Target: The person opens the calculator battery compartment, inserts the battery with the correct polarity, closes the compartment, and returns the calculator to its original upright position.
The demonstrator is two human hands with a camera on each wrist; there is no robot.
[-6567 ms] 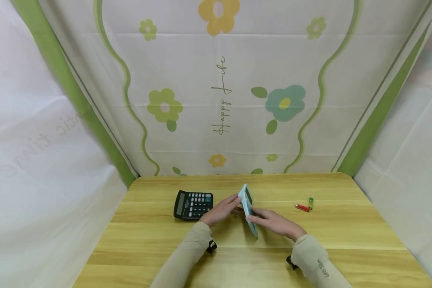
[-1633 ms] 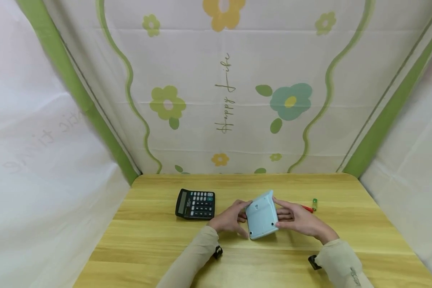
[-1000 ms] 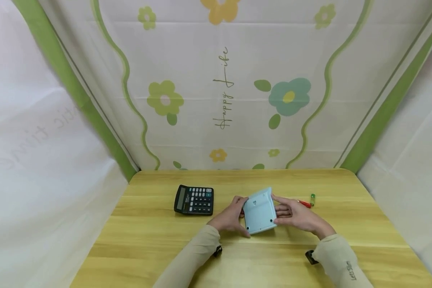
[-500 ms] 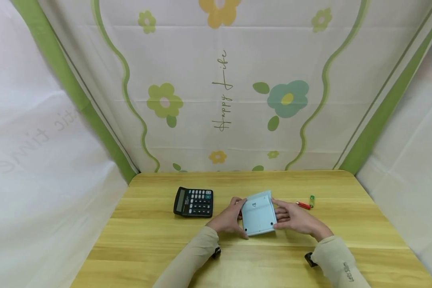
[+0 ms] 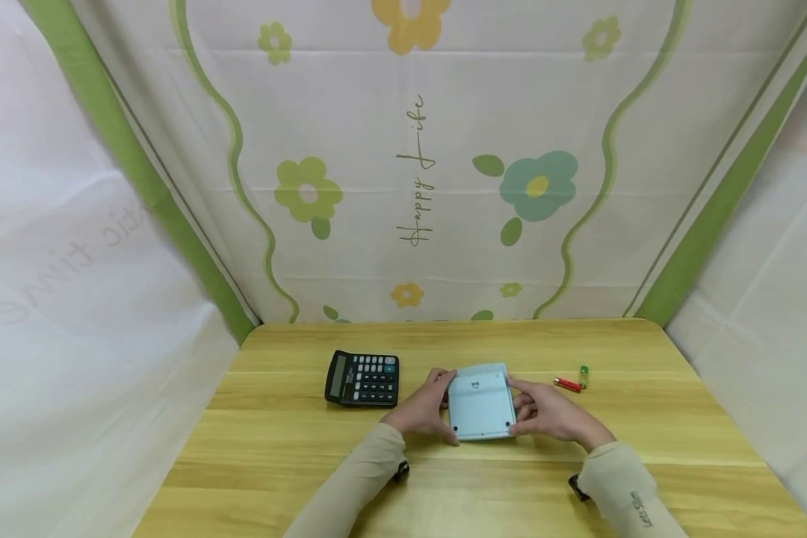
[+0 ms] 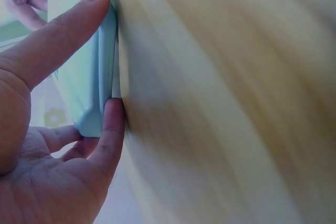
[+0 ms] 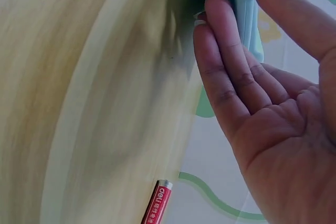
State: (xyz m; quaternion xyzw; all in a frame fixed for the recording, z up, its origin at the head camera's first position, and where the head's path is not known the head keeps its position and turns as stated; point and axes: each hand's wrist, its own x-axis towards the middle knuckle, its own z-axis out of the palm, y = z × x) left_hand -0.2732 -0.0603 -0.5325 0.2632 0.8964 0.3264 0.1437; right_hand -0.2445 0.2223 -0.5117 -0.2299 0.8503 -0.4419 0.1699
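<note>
A light blue calculator (image 5: 480, 409) lies back side up between my hands, low over the table, its keys hidden underneath. My left hand (image 5: 422, 409) grips its left edge; in the left wrist view the thumb (image 6: 68, 35) presses near one corner of the casing (image 6: 89, 85), with fingers against the side and below. On the opposite edge my right hand (image 5: 553, 412) holds it, thumb over the back. The right wrist view shows the fingers (image 7: 223, 61) bent under the calculator (image 7: 244, 11).
A black calculator (image 5: 363, 379) sits face up left of my hands. To the right lie a red battery (image 5: 567, 385) and a green battery (image 5: 583, 376) on the wooden table (image 5: 276, 463). White curtains with printed flowers (image 5: 536, 187) stand behind and at both sides.
The light blue calculator first stood steeply on edge with its keys to the right. It has turned back side up, and in the last second it tipped flatter and shifted slightly left.
</note>
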